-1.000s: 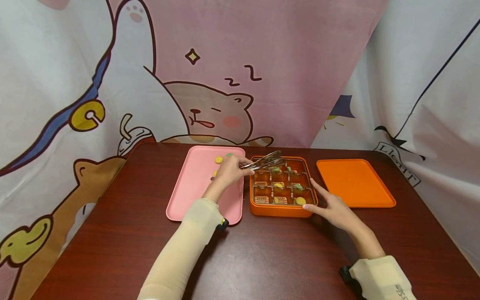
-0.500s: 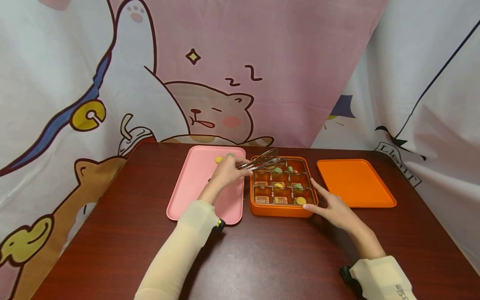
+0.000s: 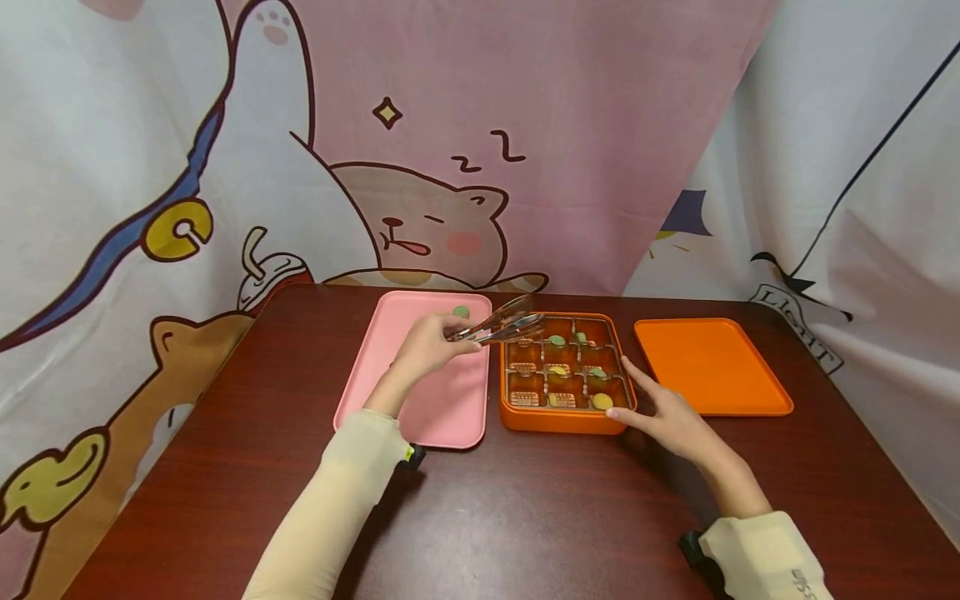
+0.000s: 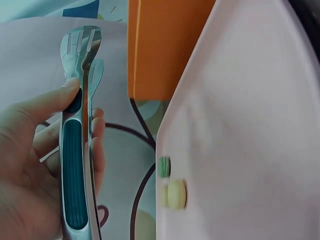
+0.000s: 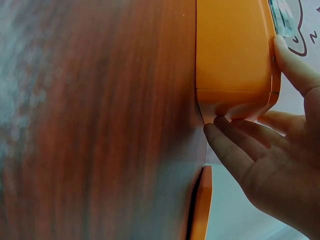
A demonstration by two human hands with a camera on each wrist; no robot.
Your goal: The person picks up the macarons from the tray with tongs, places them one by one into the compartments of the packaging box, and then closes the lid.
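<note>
Soft, even light fills the head view, leaving a pale glare on the table point(image 3: 480, 525) in front of the box point(image 3: 562, 422) and a dim shadow just beside the box, under the right hand point(image 3: 667, 421). Cooler and hazier, the left wrist view shows bright glints on the tongs point(image 4: 75, 165) near the box and a washed-out tray point(image 4: 250, 125) beside it. The right wrist view is dimmest, its tabletop smeared by blur, with bluish glare well away from the box.
</note>
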